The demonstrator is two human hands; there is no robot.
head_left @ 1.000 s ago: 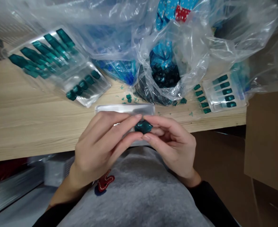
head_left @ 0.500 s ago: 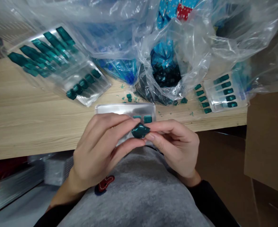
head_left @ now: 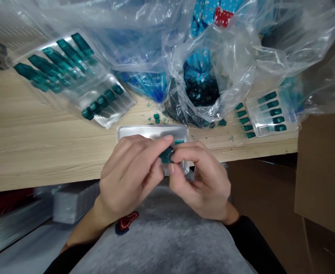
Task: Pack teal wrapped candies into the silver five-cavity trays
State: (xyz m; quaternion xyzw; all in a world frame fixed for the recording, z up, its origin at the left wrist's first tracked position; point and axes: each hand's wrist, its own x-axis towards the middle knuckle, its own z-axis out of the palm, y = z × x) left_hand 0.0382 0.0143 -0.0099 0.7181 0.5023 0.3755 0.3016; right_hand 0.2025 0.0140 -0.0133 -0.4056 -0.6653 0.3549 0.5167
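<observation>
no readable text, no legible labels or brands, no numbers or signs discernible

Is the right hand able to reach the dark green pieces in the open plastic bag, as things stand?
Probably yes: the bag gapes open, leaving the bagged pieces exposed, though the right hand is busy with a held piece.

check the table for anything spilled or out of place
Small green bits lie loose on the table, beyond the shallow tray and beside the open bag. They look spilled: the green pieces at left sit in rows.
</observation>
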